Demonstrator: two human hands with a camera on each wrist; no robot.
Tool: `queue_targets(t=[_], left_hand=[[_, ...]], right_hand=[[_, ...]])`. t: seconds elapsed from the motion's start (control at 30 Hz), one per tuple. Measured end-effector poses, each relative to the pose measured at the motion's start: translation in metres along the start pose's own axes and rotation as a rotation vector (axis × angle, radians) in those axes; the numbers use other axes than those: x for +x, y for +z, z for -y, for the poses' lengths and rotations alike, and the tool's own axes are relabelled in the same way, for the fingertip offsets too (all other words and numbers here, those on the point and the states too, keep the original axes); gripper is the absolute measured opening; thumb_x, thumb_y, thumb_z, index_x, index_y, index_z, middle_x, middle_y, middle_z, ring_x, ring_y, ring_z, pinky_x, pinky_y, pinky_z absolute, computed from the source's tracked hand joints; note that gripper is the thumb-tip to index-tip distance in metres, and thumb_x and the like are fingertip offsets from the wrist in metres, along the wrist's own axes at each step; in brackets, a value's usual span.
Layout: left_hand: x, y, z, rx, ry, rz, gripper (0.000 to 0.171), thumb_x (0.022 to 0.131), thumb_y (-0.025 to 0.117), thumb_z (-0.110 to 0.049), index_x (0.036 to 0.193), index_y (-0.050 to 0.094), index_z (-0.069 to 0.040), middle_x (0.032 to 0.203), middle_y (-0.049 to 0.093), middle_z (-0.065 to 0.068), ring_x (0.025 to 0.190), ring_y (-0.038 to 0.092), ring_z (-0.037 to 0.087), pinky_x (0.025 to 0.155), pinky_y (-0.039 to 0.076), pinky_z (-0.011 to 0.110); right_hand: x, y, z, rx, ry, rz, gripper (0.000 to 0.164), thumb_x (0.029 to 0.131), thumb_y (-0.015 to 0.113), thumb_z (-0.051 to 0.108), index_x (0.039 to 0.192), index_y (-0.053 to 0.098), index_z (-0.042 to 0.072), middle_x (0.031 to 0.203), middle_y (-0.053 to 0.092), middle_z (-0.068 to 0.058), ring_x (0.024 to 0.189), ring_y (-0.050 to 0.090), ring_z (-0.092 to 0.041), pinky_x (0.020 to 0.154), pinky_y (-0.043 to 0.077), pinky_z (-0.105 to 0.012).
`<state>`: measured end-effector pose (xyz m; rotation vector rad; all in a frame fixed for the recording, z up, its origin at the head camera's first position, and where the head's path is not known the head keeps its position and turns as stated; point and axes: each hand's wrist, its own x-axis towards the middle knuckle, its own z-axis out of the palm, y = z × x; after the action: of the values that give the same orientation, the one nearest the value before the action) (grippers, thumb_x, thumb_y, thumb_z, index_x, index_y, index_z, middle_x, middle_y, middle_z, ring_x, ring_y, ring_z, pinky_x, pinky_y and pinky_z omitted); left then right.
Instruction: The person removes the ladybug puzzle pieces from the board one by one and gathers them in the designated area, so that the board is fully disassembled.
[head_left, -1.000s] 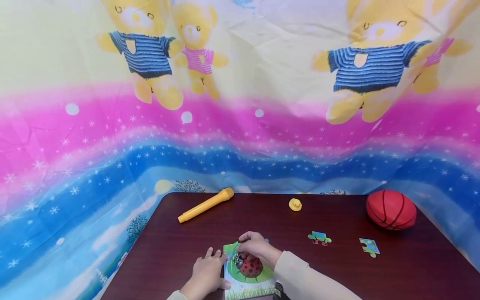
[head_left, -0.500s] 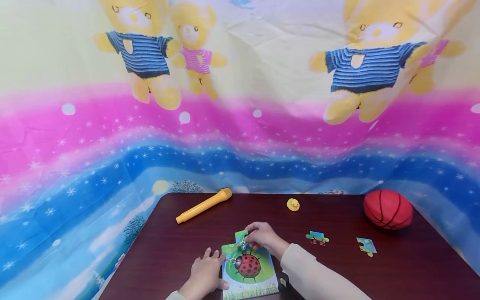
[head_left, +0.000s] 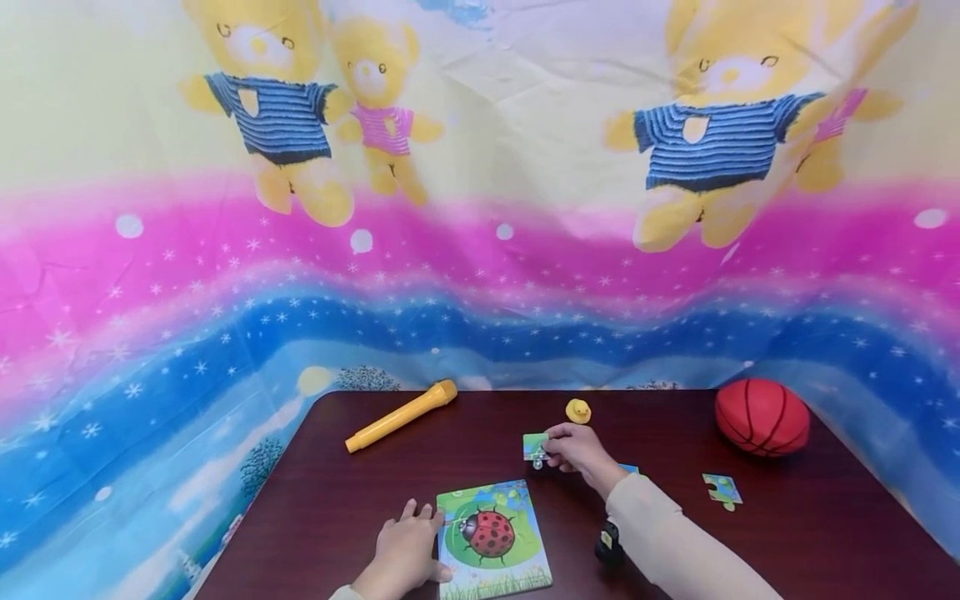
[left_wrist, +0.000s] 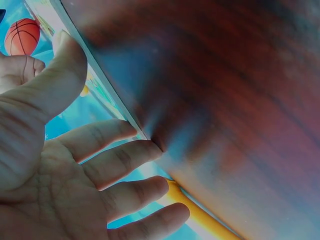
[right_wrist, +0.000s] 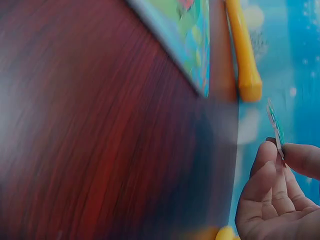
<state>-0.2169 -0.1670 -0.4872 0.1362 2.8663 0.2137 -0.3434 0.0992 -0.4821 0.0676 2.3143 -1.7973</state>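
Note:
A ladybug picture puzzle (head_left: 491, 533) lies flat near the front of the table (head_left: 337, 508). At its left edge rests my left hand (head_left: 405, 546), fingers spread and thumb on the near corner. In the left wrist view, fingertips of the left hand (left_wrist: 75, 165) touch the puzzle's edge. Up and to the right of the puzzle, my right hand (head_left: 581, 454) pinches a green jigsaw piece (head_left: 533, 445) in the air. The right wrist view shows this jigsaw piece (right_wrist: 275, 125) edge-on between thumb and fingers.
A yellow toy microphone (head_left: 401, 417) lies back left and a small yellow rubber duck (head_left: 578, 411) stands at the back. A red basketball (head_left: 762, 417) sits back right. One loose puzzle piece (head_left: 722, 490) lies before it; another (head_left: 628, 468) is mostly hidden by the right forearm.
My right hand has lifted the jigsaw piece off the ladybug puzzle and carried it away to the right and back. The left hand stays at the puzzle's left edge.

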Motion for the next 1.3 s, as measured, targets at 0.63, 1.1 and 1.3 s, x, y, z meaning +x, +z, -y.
queue_targets(t=[0.63,1.1,1.3], left_hand=[[-0.002,-0.003,-0.003,0.020,-0.004,0.006,0.081,0.061,0.081,-0.049,0.130,0.058,-0.013,0.133,0.054,0.015,0.130,0.040,0.038,0.092,0.039,0.060],[0.000,-0.002,-0.001,0.010,0.011,0.007,0.081,0.061,0.081,-0.049,0.130,0.058,-0.012,0.134,0.053,0.016,0.130,0.039,0.039,0.092,0.039,0.060],[0.000,-0.001,-0.001,0.006,0.016,-0.001,0.082,0.060,0.081,-0.048,0.129,0.058,-0.012,0.133,0.053,0.017,0.130,0.040,0.040,0.092,0.039,0.061]], right_hand=[[-0.002,-0.033,-0.014,-0.176,-0.012,-0.073,0.016,0.085,0.064,0.004,0.100,0.063,-0.001,0.081,0.064,-0.010,0.062,0.061,-0.018,0.059,0.051,-0.035],[-0.006,-0.031,-0.027,-0.794,-0.274,-0.192,0.003,0.082,0.068,0.006,0.085,0.069,0.006,0.073,0.062,-0.003,0.059,0.054,-0.015,0.053,0.044,-0.033],[-0.001,-0.030,-0.029,-0.927,-0.369,-0.191,0.003,0.081,0.073,0.011,0.078,0.072,0.011,0.070,0.064,0.001,0.058,0.056,-0.014,0.050,0.047,-0.034]])
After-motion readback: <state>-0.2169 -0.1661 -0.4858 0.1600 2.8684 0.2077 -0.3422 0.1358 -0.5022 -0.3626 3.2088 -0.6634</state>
